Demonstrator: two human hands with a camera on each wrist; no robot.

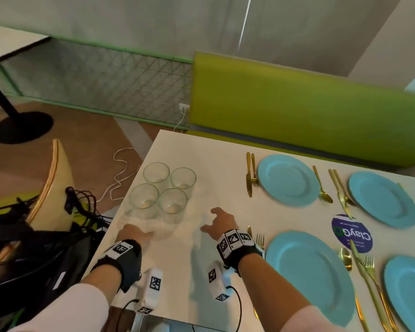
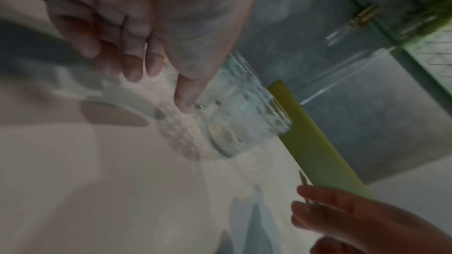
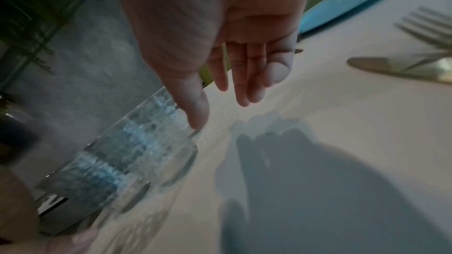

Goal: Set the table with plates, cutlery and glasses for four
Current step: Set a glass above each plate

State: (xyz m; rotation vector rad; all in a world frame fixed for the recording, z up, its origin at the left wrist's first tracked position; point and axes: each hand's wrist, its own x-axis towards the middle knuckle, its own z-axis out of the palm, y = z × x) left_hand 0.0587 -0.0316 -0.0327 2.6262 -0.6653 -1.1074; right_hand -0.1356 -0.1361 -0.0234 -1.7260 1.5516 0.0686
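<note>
Four clear glasses stand clustered on the left part of the white table; the front pair are a glass and a glass. My left hand hovers just before them with relaxed fingers, its thumb close to a glass, holding nothing. My right hand is spread open to the right of the cluster, its thumb beside a glass. Four blue plates, such as the near plate and the far plate, lie with gold cutlery beside them.
A round blue sticker lies between the plates. A gold fork sits right of my right wrist. A wooden chair with black bags and cables stands left of the table. A green bench runs along the far side.
</note>
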